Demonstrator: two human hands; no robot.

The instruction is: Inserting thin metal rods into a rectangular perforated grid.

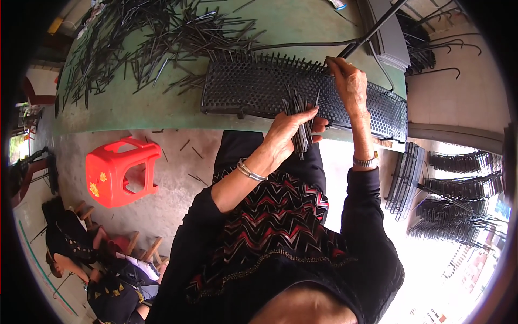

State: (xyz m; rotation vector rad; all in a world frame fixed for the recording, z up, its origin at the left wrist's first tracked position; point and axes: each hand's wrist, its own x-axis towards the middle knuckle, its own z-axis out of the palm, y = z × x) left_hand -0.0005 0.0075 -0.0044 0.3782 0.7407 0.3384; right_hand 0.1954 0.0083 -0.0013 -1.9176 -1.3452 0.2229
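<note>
A long black perforated panel (253, 83) lies across the near side of the green table. Thin black sticks (280, 58) stand in a row along its far edge. My left hand (286, 132) is closed around a loose bundle of thin black sticks (300, 127), held over the panel's near edge. At the right end of the standing row, my right hand (348, 81) has its fingertips pinched together at the panel's far edge. Whatever those fingertips hold is too small or hidden to make out.
A large heap of black sticks (156, 40) covers the table's (97, 121) far left. Behind the panel runs a black metal rod (302, 46). A red plastic stool (108, 173) stands on the floor at left. Racks of black parts (458, 183) are at right. People (70, 237) sit at lower left.
</note>
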